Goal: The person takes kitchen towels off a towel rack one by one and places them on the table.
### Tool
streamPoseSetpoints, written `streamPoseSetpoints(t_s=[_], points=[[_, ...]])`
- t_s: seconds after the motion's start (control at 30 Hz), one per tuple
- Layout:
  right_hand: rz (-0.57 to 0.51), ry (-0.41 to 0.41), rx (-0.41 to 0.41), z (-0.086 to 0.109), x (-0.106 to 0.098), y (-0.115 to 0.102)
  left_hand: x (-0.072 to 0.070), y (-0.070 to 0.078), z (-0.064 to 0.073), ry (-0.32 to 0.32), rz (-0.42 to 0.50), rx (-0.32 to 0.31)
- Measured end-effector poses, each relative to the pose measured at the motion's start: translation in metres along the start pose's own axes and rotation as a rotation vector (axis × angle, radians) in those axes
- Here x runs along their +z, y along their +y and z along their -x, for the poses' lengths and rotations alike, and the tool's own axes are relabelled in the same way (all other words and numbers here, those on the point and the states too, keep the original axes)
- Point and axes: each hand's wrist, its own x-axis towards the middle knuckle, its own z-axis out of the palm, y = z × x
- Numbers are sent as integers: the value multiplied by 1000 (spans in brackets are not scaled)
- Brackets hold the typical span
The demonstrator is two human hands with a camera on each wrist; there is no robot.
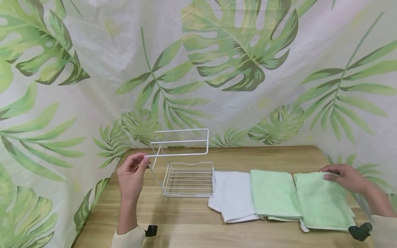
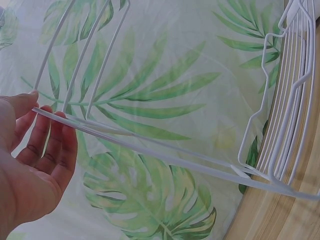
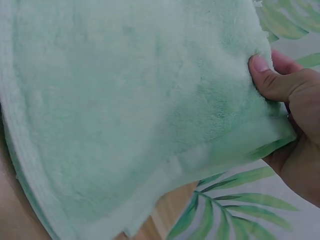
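A white wire rack (image 1: 188,196) stands on the wooden table, its upper arms reaching out to the right above a slatted base. My left hand (image 1: 131,175) pinches the upper left corner of this rack between thumb and fingers, which the left wrist view shows close up. On the far right, my right hand (image 1: 348,177) grips the top right edge of a folded light green towel (image 1: 322,203), thumb on top and fingers behind. In the right wrist view the fluffy green towel (image 3: 135,110) fills most of the picture.
A second folded green towel (image 1: 274,194) lies left of the gripped one. Beside it, a folded white towel (image 1: 237,198) touches the rack's right side. The wooden table (image 1: 186,230) ends at a leaf-patterned curtain (image 1: 235,113) behind and at both sides.
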Motion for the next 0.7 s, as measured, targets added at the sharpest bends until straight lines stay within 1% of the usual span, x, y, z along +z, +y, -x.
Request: streamPoseSetpoints(t_s=[0.13,0.4,0.57,0.7], points=[[-3,21,-19,-2,10,8,0,1,1,8,1,-4],[28,49,24,-5,32,15,-1,1,2,16,-17,-20],[60,89,19,-8,44,17,0,1,1,12,-12,-20],[61,92,19,-9,50,19,0,2,0,9,-8,-13]])
